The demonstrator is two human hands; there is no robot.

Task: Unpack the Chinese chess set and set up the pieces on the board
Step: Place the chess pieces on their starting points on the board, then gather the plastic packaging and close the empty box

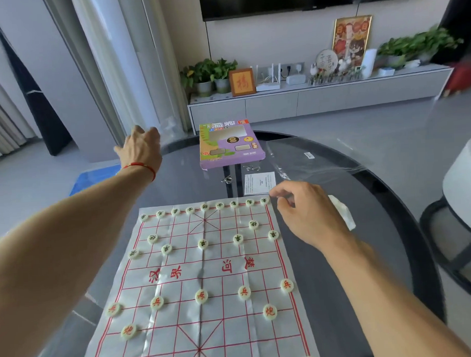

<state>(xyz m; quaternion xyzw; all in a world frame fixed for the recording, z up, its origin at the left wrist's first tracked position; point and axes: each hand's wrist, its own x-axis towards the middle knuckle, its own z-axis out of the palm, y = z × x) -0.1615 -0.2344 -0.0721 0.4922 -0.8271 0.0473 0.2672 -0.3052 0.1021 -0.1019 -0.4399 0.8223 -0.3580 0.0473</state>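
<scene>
Right hand [306,215] grip curled at board [206,274] corner, left hand [141,150] spread

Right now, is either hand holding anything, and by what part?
Left hand reaches out open, holding nothing. Right hand has curled fingers beside the board's far right corner piece; whether they pinch anything cannot be told.

Bright, even daylight enters from the curtained window [7,112] at left, laying pale glare on the dark glass table [323,180] and the glossy board sheet [195,274], while wide-angle distortion bends the edges and the red object [465,79] at far right is motion-blurred.
</scene>
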